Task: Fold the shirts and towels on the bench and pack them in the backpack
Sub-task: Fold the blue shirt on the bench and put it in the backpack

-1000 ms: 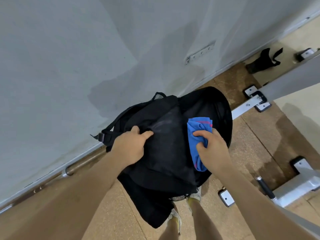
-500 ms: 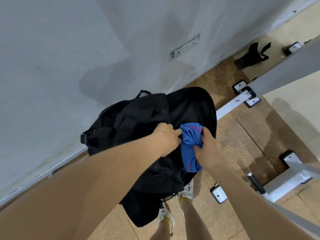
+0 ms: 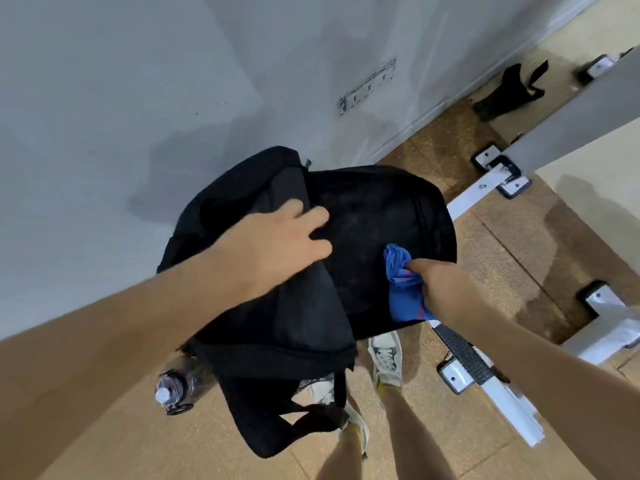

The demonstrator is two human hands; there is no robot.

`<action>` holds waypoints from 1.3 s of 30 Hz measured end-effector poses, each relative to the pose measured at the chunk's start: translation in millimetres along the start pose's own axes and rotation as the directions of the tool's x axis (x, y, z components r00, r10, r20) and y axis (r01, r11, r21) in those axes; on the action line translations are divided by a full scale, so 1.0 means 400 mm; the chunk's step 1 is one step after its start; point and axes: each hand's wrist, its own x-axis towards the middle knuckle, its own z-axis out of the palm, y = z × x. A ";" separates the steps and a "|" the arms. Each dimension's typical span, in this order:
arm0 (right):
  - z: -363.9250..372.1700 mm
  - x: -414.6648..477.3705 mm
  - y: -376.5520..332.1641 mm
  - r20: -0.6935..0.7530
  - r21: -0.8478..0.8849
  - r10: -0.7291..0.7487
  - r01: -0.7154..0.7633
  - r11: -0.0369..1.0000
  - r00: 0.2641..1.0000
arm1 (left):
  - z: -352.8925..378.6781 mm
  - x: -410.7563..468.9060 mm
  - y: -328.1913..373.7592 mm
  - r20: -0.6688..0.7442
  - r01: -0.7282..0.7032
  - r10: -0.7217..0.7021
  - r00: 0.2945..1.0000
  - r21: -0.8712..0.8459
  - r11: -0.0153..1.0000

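A bottle [image 3: 172, 388] is showing at the lower left of the black backpack [image 3: 381, 216]. The left hand [image 3: 273, 247] is lying spread on its flap; any grip is too blurred to tell. The inside is reading too dark to judge. The right hand [image 3: 440, 282] is clutching a bunched blue cloth [image 3: 401, 292] at the opening, so packing seems under way, with this piece not yet inside.

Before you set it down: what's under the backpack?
Below the backpack, a bottle shows at its left edge and shoes at right. Whether the bottle stands on the floor is unclear. The floor directly beneath is hidden by the bag.
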 end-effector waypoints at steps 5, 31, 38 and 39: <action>-0.045 -0.019 -0.051 -0.241 -0.019 -0.170 0.171 0.985 0.955 | -0.037 -0.219 0.004 0.151 0.517 -0.498 0.854 -0.356 0.778; 0.047 0.161 -0.571 0.156 0.612 -0.107 -0.011 0.791 0.982 | 0.074 -0.358 0.138 0.328 0.327 -0.788 0.521 -0.930 -0.170; 0.104 0.150 -0.576 -0.135 -0.038 -0.174 0.171 0.985 0.975 | 0.130 -0.389 0.140 0.351 0.268 -0.791 0.501 -0.932 -0.244; 0.100 0.137 -0.576 -0.203 -0.065 -0.229 0.220 0.973 0.952 | 0.135 -0.387 0.139 0.354 0.261 -0.792 0.498 -0.932 -0.253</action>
